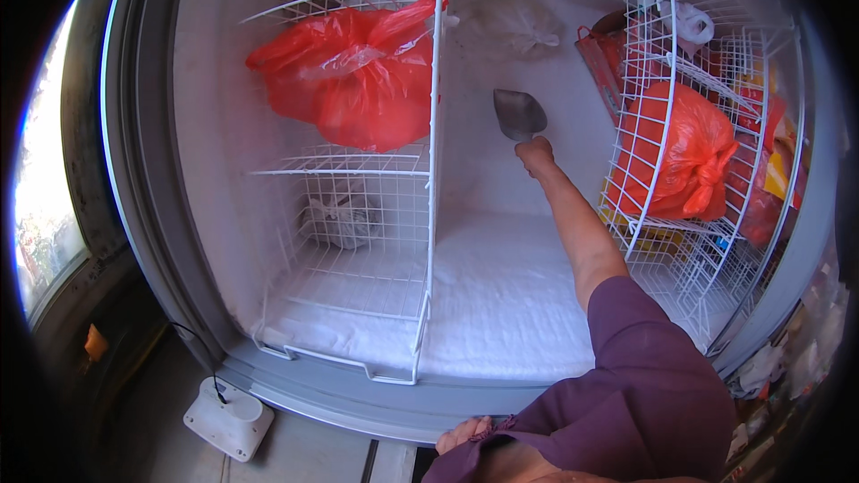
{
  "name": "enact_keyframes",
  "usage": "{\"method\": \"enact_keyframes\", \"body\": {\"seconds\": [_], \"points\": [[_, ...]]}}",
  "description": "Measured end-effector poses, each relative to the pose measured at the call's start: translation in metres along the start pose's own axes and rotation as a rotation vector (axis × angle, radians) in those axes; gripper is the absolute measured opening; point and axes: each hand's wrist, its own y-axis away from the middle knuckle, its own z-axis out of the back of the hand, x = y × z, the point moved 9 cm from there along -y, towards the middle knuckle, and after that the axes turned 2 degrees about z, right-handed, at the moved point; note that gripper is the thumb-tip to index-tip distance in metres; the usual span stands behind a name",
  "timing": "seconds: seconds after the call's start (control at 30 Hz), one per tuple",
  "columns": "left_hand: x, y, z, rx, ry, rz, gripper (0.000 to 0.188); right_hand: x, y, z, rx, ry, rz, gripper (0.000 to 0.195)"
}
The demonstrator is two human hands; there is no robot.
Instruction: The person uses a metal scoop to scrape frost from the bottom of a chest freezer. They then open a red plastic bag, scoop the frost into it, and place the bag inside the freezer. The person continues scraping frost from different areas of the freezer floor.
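Note:
My right hand (535, 155) grips the handle of a dark metal scoop (519, 114) inside an open chest freezer with frosted walls. The scoop lies between the left and right wire baskets, its blade pointing away from me. My left hand (464, 434) rests at the freezer's front rim (389, 409), its fingers curled and partly hidden by the purple clothing; I see nothing in it. Beyond the scoop, a clear plastic bag (513, 20) lies at the far end of the freezer floor.
A white wire basket (430, 215) at left holds a red plastic bag (362, 74) and a smaller whitish bag (343, 218). The right wire baskets (661, 168) hold an orange-red knotted bag (684, 154) and other packages. A white device with a cable (229, 419) sits outside, front left.

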Motion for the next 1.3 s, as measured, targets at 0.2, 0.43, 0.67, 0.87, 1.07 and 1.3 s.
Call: {"method": "enact_keyframes", "body": {"seconds": [0.2,0.43,0.67,0.87,1.07,1.3], "points": [[-0.001,-0.021,0.024,-0.015,0.068,-0.030,0.025,-0.007,0.014,-0.021,-0.097,-0.519,0.054,0.012],[0.009,-0.116,0.107,-0.500,0.784,0.317,0.024,0.085,0.170,-0.001,0.034,-1.198,0.302,0.011],[-0.041,-0.257,0.166,-0.615,0.687,-0.118,0.038,0.154,0.298,0.053,0.039,-0.700,1.013,0.023],[-0.039,-0.311,0.180,-0.285,1.261,-0.151,0.020,0.188,0.319,0.047,0.252,-0.502,1.346,0.029],[-0.019,-0.347,0.173,-0.631,1.349,-0.257,0.018,0.175,0.197,0.044,0.953,-1.300,0.614,0.021],[0.006,-0.366,0.151,-0.751,1.162,-0.045,0.015,0.087,-0.035,0.063,-0.165,-1.229,-0.018,0.028]]}}
